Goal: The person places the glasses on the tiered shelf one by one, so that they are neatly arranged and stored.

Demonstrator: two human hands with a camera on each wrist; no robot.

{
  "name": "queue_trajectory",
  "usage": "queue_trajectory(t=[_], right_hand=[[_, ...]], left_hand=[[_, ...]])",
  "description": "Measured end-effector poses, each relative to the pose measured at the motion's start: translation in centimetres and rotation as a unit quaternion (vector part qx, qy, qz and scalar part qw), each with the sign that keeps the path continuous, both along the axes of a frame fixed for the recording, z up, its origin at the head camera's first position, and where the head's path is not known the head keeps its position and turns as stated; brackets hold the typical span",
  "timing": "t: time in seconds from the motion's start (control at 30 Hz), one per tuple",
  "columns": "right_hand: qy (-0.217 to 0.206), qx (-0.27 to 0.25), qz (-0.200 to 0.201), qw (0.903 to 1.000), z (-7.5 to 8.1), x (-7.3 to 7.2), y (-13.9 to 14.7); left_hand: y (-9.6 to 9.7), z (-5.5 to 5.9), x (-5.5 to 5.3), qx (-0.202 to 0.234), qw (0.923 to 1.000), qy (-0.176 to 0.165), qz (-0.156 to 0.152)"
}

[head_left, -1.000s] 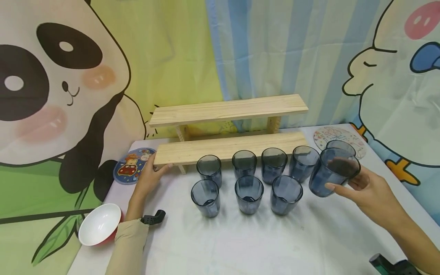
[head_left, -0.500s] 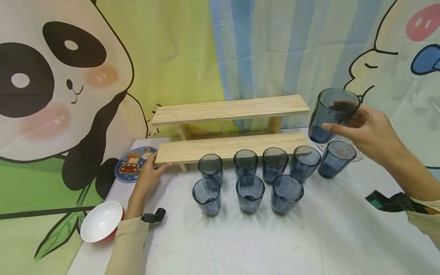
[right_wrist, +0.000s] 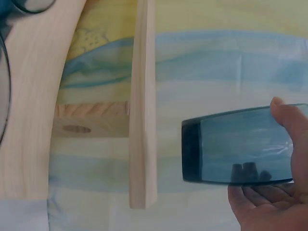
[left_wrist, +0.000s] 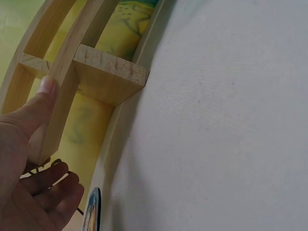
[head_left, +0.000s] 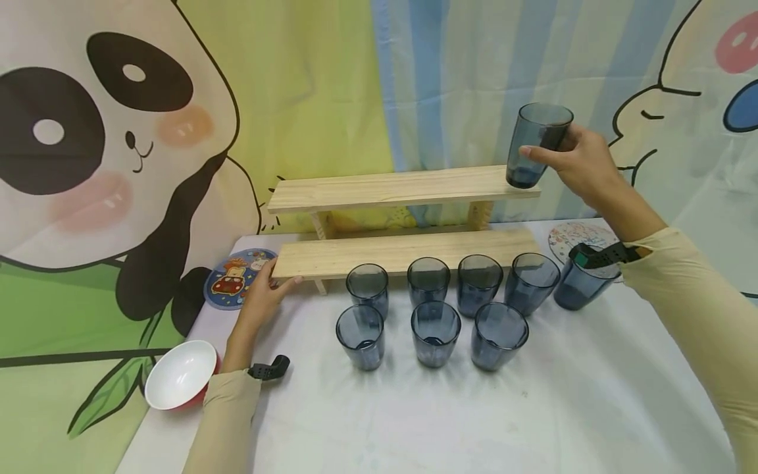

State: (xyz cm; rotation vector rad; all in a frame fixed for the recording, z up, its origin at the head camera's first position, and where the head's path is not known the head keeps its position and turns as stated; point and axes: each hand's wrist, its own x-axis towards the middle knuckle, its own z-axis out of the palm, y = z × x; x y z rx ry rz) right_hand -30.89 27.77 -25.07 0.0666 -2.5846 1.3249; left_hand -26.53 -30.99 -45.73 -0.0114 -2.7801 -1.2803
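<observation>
- While no glass stands on either shelf, one held glass [head_left: 535, 148] is up off the table [head_left: 385, 421], mouth up and slightly tilted, above the right end of the upper shelf [head_left: 391, 187]; the right wrist view shows a gap between its base and the board.
- Right hand [head_left: 583, 164]: thumb on one side of that glass, fingers bent round the other, gripping it by the wall.
- Left hand [head_left: 260, 299]: thumb along the near edge of the lower shelf [head_left: 403, 253] at its left end, fingers bent round the corner, seemingly to steady it; how firmly they press I cannot tell.
- Left on the table, before the lower shelf: three front glasses [head_left: 435, 339] and five back glasses [head_left: 428, 280], all mouth up, the rightmost partly hidden by a black wrist strap [head_left: 616, 255].
- Judged from this, moving glasses onto the shelves looks barely begun: one lifted but not set down, eight waiting.
- Farther out, apart from the work: a white bowl [head_left: 180, 375] and a blue round mat [head_left: 231, 283] on the left, a pale round mat [head_left: 574, 236] behind the glasses on the right.
</observation>
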Motion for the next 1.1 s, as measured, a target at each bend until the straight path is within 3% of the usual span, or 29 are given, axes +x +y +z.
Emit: queue_trajectory(t=[0.23,0.43,1.1], right_hand=[[-0.014,-0.008,-0.003,0.9999,-0.4,-3.2,0.1],[-0.027,-0.012,-0.005,0.9995,-0.7,-4.7,0.2],[-0.012,-0.012,0.028,0.9995,-2.7,-5.4,-0.4]], left_hand=[[0.0,-0.1,0.0,-0.004,1.0,0.003,-0.001],[0.1,-0.1,0.1,-0.003,1.0,0.002,0.004],[0.1,-0.4,-0.2,0.004,1.0,-0.002,0.0]])
